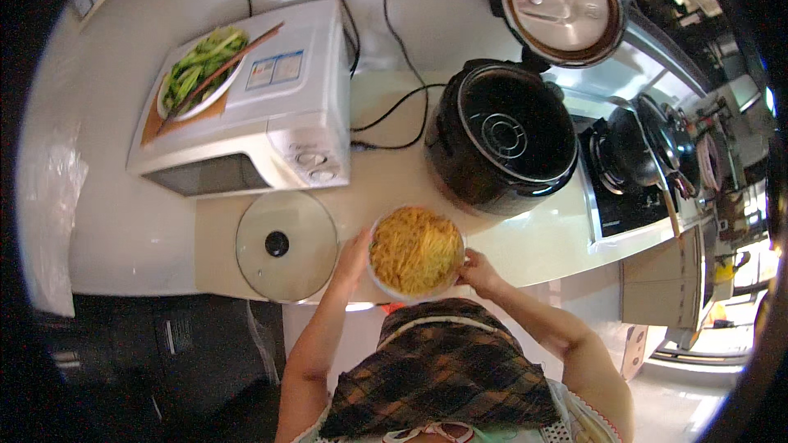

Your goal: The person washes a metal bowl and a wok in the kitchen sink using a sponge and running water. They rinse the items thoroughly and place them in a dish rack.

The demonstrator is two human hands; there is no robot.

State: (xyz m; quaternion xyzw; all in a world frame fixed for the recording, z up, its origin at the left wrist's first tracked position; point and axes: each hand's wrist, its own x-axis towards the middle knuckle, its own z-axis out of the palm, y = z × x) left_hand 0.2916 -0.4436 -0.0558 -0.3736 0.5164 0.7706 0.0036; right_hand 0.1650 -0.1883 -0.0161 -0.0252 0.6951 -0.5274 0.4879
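Between my two hands is a round white bowl (383,289) filled with yellow shredded food (418,251), perhaps noodles or potato shreds. My left hand (355,256) grips the bowl's left side, and my right hand (477,272) has hold of its right rim. The bowl is at the counter's front edge, close to my apron (431,375); whether it rests on the counter or hangs just above is hard to tell. Left of it, a glass pot lid (295,258) with a black knob lies flat. Behind and to the right stands a black electric pressure cooker (486,187), its hinged lid (563,2) raised.
On a white microwave oven (314,86) at the left sits a plate of green vegetables (206,70) with chopsticks (231,61) across it. Black power cords (425,104) run over the counter (394,178). At the right, a wok (628,144) stands on a gas hob (640,212), a handle projecting forward.
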